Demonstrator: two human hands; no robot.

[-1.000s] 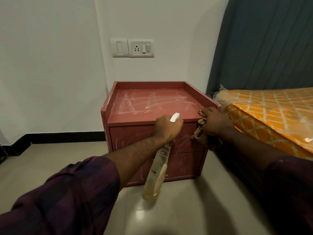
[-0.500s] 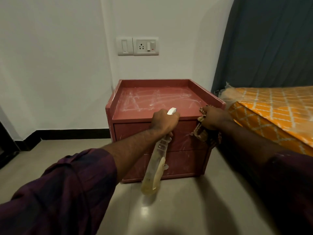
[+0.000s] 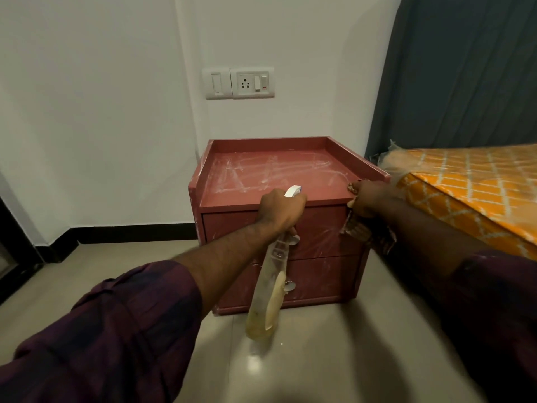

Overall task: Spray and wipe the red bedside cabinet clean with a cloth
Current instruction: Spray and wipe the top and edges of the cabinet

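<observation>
The cabinet (image 3: 319, 274) stands straight ahead of both hands, backed against the wall (image 3: 116, 112), with the bed (image 3: 470, 184) just beside it on the right. Its streaked top (image 3: 276, 170) lies just beyond the hands. The left hand (image 3: 280, 212) is clamped on the neck of the bottle (image 3: 267, 289) at the middle of the front edge. The bottle's long axis hangs down across the drawers (image 3: 322, 228), with its nozzle aimed over the top. The cloth (image 3: 366, 234) is gripped by the right hand (image 3: 370, 199) at the front right corner, its loose end draped down the front. The right hand is judged the better placed for wiping, leftward and back across the top.
</observation>
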